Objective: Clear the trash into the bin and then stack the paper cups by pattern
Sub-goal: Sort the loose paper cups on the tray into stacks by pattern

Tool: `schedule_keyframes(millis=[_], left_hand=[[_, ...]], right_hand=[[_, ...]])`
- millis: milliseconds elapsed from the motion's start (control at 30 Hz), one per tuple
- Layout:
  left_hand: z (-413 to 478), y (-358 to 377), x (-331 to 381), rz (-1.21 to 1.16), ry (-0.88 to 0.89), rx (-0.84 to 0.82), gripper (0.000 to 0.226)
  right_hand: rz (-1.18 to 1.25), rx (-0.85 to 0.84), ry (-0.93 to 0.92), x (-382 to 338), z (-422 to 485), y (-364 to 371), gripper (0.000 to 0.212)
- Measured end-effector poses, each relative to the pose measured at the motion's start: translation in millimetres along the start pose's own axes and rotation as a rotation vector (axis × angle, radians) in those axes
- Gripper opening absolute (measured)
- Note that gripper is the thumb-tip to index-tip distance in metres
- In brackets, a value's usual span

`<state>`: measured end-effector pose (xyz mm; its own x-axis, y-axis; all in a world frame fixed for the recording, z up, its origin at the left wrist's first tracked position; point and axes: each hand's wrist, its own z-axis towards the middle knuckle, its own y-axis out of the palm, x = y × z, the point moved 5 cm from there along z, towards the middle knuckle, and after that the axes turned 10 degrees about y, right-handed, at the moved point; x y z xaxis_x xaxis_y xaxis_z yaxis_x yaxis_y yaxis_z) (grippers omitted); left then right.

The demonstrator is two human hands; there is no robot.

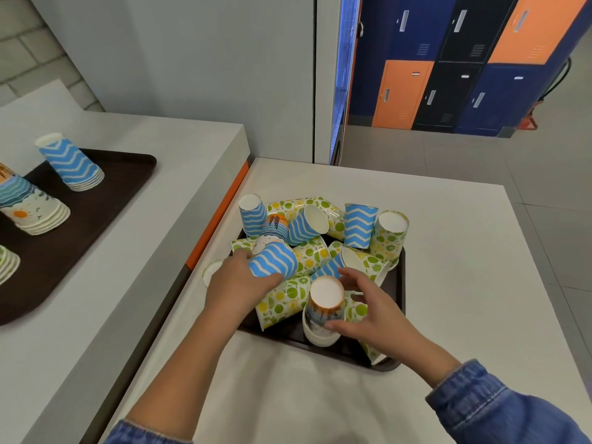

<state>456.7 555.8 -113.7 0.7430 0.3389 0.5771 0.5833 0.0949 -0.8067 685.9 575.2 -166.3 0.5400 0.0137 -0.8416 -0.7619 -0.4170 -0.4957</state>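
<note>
Now left grip [237, 278] holds blue wavy cup [273, 263], right grip [368, 312] clasps palm-print cup [325, 304].

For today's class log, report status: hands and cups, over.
Left hand grips blue wavy cup. Right hand grips upturned palm cup. Loose lime cups crowd the tray around both.

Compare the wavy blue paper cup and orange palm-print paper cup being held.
The wavy blue paper cup lies sideways in the left hand; the orange palm-print paper cup stands base up in the right hand. The blue cup tops the pile; the palm cup caps a white cup.
</note>
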Motion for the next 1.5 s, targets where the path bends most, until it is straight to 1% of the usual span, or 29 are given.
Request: schedule_keyframes(millis=[67,133,267,367,433,500,567,667,767,833,900,967,1067,1133,1200,1333,1500], left_hand=[[-2.5,-13.4,7.2,-0.027,0.030,0.058,0.062],[-2.4,-24.8,13.0,-0.069,0.054,0.108,0.057],[3.6,-44.8,16.9,-0.131,0.085,0.189,0.056],[17.3,-62.9,16.2,-0.160,0.110,0.260,0.056],[34.2,-77.5,16.0,-0.164,0.140,0.310,0.056],[58.3,-89.7,15.4,-0.144,0.181,0.340,0.058],[86.1,-97.3,15.6,-0.091,0.217,0.330,0.061],[123.1,-96.4,19.1,-0.007,0.229,0.215,0.068],[151.2,-87.1,22.2,0.025,0.237,0.116,0.067],[166.1,-77.8,22.0,0.058,0.255,0.061,0.066],[177.5,-67.7,20.9,0.105,0.285,0.015,0.067],[185.2,-58.6,19.1,0.145,0.299,-0.019,0.066],[194.0,-48.6,14.0,0.189,0.299,-0.045,0.063],[198.3,-41.7,8.0,0.199,0.297,-0.069,0.065],[199.5,-34.5,1.7,0.204,0.296,-0.093,0.068],[199.8,-20.7,-11.1,0.219,0.294,-0.112,0.074],[201.6,-7.8,-22.6,0.237,0.298,-0.142,0.080]], right_hand=[[-0.011,-0.028,-0.011,-3.2,-1.6,-4.5,0.093],[-0.015,-0.050,-0.029,-7.2,-4.1,-11.3,0.092],[0.020,-0.069,-0.081,-23.9,-6.2,-30.8,0.075],[0.068,-0.011,-0.119,-41.7,4.2,-46.0,0.064],[0.103,0.044,-0.140,-55.8,18.2,-53.2,0.052],[0.086,0.112,-0.170,-69.4,37.9,-56.7,0.040],[-0.011,0.173,-0.175,-79.7,62.9,-55.2,0.037],[-0.299,0.202,-0.183,-94.3,101.8,-46.0,0.050],[-0.676,0.128,-0.187,-108.0,136.0,-28.7,0.071],[-0.943,0.085,-0.232,-114.3,153.9,-12.7,0.078],[-1.195,0.043,-0.305,-116.6,167.2,6.7,0.074],[-1.391,-0.006,-0.349,-115.8,177.2,24.5,0.066],[-1.641,-0.077,-0.320,-113.1,189.7,42.5,0.065],[-1.734,-0.099,-0.268,-111.9,197.5,48.3,0.064],[-1.769,-0.109,-0.223,-111.2,202.6,51.2,0.058],[-1.795,-0.126,-0.169,-105.9,206.5,54.7,0.039],[-1.782,-0.139,-0.150,-98.3,208.6,57.9,0.028]])
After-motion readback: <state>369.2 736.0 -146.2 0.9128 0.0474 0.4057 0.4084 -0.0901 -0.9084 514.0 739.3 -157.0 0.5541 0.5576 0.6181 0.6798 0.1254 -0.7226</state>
